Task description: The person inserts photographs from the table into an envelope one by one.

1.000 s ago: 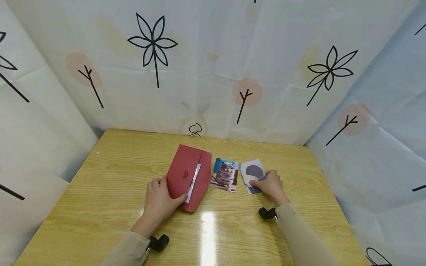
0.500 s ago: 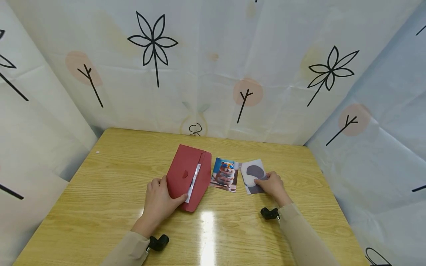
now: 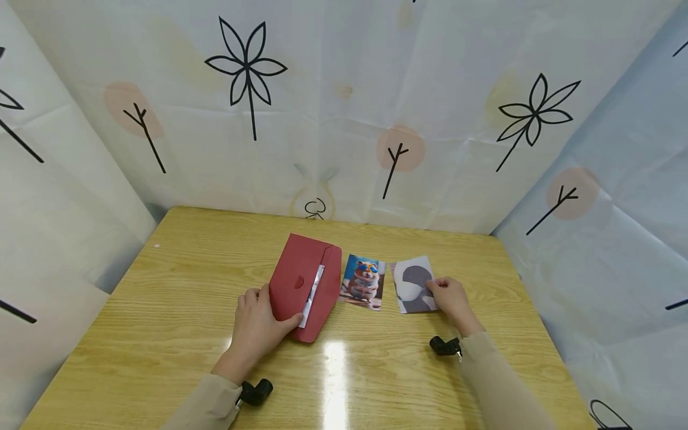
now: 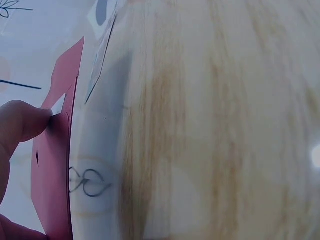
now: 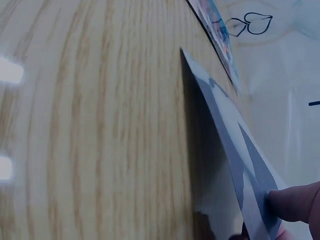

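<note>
My left hand holds a red paper envelope, its thumb on the front by the slot and its other fingers at the left edge. A whitish, shiny strip shows in that slot. Between the thumb and fingers of my right hand is the right edge of a grey-and-white picture card. In the right wrist view this card slants up from the wood, with a dark shadow beneath it. A hamster picture card lies between the envelope and the grey-and-white card.
The wooden table ends at a pale printed curtain at the back and both sides. A small white scrap is near the table's far left. Black wrist cameras hang at both sleeves.
My right hand has shifted right with the grey-and-white card, which now shows a wider gap from the hamster card. The left hand and envelope have stayed put.
</note>
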